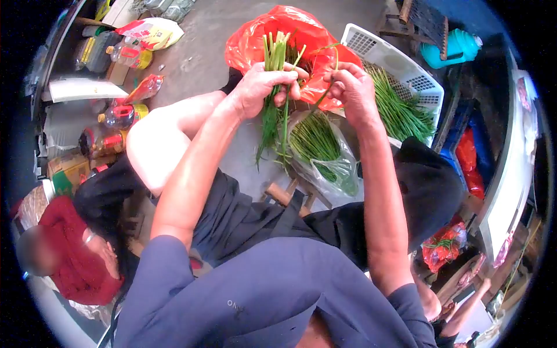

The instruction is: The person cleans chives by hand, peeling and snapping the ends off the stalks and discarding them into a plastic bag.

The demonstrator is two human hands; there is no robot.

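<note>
My left hand [255, 91] is closed around a bunch of leafy green stalks [268, 124], their pale ends pointing up and their leafy ends hanging down. In the fingertips of my right hand [355, 93] a single thin green stalk [336, 55] is pinched, bending over above the fingers. Behind both hands spreads an open red plastic bag [249, 46]; its contents are mostly hidden. Below and between my hands sits a see-through plastic bag [350, 171] with thin green stems [314, 136] in it. A white plastic basket [430, 93] beside my right hand holds more long green stems [400, 110].
A wooden stool [284, 194] stands between my knees. Bottles of oil [130, 55] and packages line the left side. At lower left sits a person in a dark red top [75, 249]. A teal jug [452, 51] stands beyond the basket; another person's arm [470, 307] shows at lower right.
</note>
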